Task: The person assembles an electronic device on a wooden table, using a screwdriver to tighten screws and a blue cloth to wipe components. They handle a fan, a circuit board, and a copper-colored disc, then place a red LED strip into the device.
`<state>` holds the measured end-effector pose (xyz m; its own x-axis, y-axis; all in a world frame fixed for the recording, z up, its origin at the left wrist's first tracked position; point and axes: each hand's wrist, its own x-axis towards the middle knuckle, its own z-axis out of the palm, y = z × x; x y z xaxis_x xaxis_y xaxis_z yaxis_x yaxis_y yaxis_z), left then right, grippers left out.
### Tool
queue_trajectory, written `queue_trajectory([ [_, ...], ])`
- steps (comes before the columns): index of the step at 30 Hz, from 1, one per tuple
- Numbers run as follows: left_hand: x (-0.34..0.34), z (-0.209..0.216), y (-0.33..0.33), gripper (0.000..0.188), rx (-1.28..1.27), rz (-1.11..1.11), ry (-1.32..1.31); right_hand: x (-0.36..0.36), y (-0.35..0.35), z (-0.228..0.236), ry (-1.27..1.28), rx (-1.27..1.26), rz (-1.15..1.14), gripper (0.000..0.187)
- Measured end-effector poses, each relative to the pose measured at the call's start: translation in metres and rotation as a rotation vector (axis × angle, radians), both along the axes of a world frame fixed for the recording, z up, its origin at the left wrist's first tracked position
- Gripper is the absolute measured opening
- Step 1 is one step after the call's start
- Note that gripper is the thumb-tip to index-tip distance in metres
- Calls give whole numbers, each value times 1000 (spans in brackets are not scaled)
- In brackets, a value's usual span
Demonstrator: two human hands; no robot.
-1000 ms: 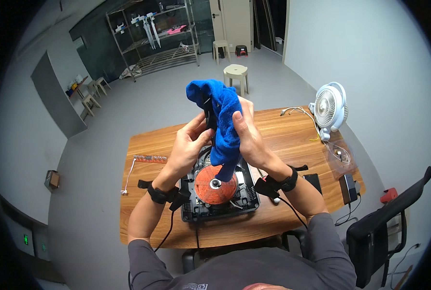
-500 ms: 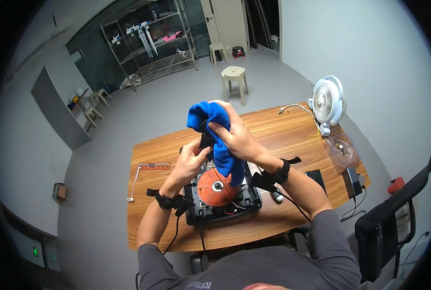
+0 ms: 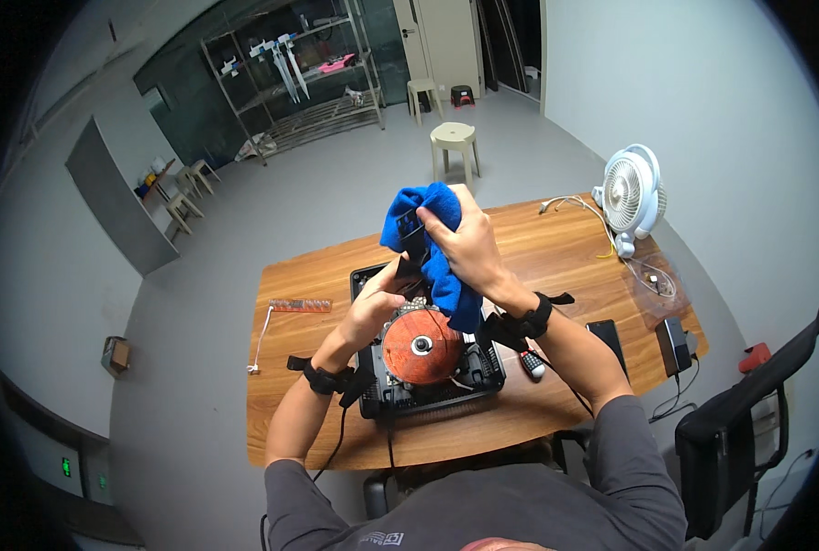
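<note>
My right hand [image 3: 472,241] is closed around a bunched blue cloth [image 3: 446,280]. A slim black piece [image 3: 413,237] shows in the cloth's folds, its kind unclear. My left hand [image 3: 371,310] pinches the lower end of this black piece, just left of the cloth. Below both hands an open black appliance case [image 3: 369,404] lies on the table. In it sits a flat round orange-red disc [image 3: 400,354] with a pale ring and dark knob at its centre. The cloth's lower end hangs over the disc's upper right side.
The wooden table [image 3: 520,422] bears a small circuit strip [image 3: 301,305] with a white cable at left. To the right are a remote control [image 3: 532,365], a phone [image 3: 607,347], a black power adapter [image 3: 673,347] and a white fan [image 3: 632,193]. A black chair [image 3: 722,441] stands beside the table.
The blue cloth has been turned and shifted slightly right, showing more of the black piece. Both hands stay on their holds. The whole view has shifted a little.
</note>
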<state>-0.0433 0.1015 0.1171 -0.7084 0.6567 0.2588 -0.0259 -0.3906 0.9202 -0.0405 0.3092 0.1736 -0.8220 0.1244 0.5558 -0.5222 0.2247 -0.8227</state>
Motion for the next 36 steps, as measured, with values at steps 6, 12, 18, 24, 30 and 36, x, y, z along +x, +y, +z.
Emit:
queue_trajectory([
  [6,13,18,19,41,-432,376,452,4,2,-10,78,68,119,47],
  [12,5,3,16,20,-239,432,276,13,10,-20,120,203,254,62],
  [18,0,-9,14,25,-221,366,279,12,10,-12,126,191,140,60],
  [24,-1,-7,21,33,-197,440,413,14,0,-14,64,11,55,48],
  [30,4,-5,18,37,-161,497,378,6,-1,-29,77,-316,107,48],
  [36,6,-3,13,41,-56,424,189,23,12,-12,174,298,268,75],
])
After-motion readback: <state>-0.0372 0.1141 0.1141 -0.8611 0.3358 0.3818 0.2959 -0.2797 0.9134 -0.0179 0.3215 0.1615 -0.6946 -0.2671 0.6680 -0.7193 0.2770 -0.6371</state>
